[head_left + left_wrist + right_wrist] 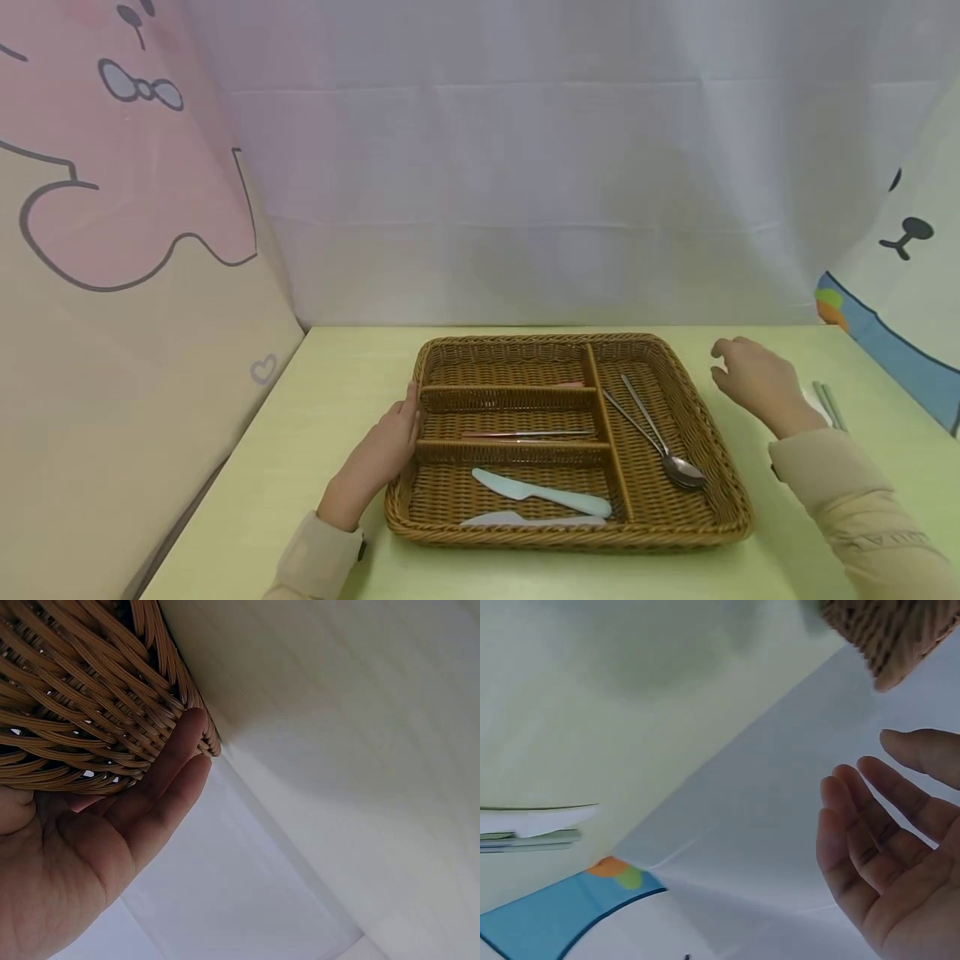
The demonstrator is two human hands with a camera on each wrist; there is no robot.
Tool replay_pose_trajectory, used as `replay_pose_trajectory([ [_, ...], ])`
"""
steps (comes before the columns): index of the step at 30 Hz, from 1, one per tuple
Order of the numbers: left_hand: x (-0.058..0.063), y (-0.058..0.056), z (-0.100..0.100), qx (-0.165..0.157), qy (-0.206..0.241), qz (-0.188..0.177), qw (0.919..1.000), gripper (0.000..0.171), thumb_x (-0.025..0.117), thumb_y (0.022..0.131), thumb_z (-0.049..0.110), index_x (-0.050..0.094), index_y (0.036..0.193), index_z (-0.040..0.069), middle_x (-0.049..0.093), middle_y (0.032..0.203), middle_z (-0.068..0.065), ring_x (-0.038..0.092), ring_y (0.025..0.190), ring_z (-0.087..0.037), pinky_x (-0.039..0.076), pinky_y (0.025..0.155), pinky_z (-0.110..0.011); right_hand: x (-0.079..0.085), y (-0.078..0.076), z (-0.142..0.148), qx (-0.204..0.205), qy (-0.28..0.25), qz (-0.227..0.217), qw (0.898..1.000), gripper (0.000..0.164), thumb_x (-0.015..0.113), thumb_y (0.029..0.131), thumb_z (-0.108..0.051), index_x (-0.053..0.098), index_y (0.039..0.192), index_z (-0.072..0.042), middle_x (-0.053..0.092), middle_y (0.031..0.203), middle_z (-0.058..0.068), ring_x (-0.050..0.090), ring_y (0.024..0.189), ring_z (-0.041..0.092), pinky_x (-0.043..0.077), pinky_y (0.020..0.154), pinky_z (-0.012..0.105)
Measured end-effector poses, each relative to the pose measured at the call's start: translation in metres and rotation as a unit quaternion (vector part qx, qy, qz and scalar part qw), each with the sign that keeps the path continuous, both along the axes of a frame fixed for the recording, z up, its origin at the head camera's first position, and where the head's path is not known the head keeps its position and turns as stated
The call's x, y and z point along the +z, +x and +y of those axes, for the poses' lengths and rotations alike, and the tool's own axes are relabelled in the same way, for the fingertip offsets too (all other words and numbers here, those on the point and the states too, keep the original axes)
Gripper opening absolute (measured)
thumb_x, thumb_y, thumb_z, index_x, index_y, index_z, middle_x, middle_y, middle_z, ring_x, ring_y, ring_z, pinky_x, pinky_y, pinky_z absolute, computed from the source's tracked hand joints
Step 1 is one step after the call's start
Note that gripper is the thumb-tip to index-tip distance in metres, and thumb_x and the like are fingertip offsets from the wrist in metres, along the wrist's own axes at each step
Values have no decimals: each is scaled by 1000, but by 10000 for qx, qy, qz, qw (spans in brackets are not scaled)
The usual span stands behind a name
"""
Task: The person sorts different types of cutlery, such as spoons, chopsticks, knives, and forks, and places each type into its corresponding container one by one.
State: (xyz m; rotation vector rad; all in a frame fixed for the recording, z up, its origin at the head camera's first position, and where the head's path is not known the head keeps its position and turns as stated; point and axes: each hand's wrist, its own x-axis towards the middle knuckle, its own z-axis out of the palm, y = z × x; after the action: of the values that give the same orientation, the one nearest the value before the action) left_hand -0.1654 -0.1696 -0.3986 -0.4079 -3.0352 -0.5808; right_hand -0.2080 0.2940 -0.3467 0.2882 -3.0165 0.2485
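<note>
A brown wicker basket (622, 467) with divided compartments stands on the table. My left hand (386, 442) rests against its left side, fairly straight fingers along the rim and outer wall in the left wrist view. Right of the basket my right hand (757, 379) hovers with nothing in it, fingers loosely bent, palm showing in the right wrist view. The front compartment has a mint-green knife (540, 492) and a paler knife (532, 520). Thin pink-and-silver sticks (528, 434) lie in the middle one. Metal spoons (682, 472) lie in the right compartment.
Beyond my right wrist lie slim green sticks (829, 406) and a white blade-shaped piece (540, 818), partly hidden by the arm in the head view. A bit of a pink item (570, 384) shows in the back compartment. Pale curtains (525, 167) surround the table (225, 533).
</note>
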Motion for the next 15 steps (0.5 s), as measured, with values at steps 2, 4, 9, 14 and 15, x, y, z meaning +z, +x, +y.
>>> replay_pose_trajectory([
  [2, 0, 0, 0, 9, -3, 12, 10000, 54, 32, 100, 14, 9, 144, -8, 51, 118, -30, 61, 86, -30, 52, 74, -41, -5, 3, 11, -81, -7, -96, 9999, 31, 55, 84, -9, 56, 108, 11, 57, 98, 31, 58, 71, 32, 44, 48, 39],
  [4, 0, 0, 0, 8, -8, 29, 10000, 53, 31, 100, 14, 10, 143, -9, 51, 118, -30, 61, 85, -29, 52, 72, -39, -9, 6, 22, -148, -19, -197, 9997, 33, 56, 84, -8, 54, 108, 14, 55, 100, 33, 58, 73, 36, 45, 50, 41],
  [9, 1, 0, 0, -21, -33, 108, 9999, 53, 32, 100, 13, 10, 143, -10, 52, 116, -30, 61, 84, -29, 52, 72, -39, -18, 13, 47, -410, -66, -552, 9976, 37, 58, 82, -8, 51, 109, 17, 52, 104, 38, 53, 86, 49, 47, 58, 51],
  [14, 1, -1, 0, -47, -55, 171, 9998, 53, 32, 100, 13, 11, 143, -10, 53, 115, -30, 61, 83, -28, 52, 70, -39, -27, 18, 74, -750, -193, -914, 9928, 35, 56, 80, -8, 50, 104, 17, 51, 102, 39, 50, 88, 53, 46, 58, 55],
  [15, 1, -1, 0, -52, -62, 178, 9998, 53, 32, 100, 13, 11, 143, -10, 53, 114, -29, 60, 82, -27, 51, 69, -38, -29, 18, 79, -815, -212, -933, 9921, 35, 56, 79, -8, 50, 103, 17, 51, 103, 40, 50, 88, 53, 45, 58, 55],
])
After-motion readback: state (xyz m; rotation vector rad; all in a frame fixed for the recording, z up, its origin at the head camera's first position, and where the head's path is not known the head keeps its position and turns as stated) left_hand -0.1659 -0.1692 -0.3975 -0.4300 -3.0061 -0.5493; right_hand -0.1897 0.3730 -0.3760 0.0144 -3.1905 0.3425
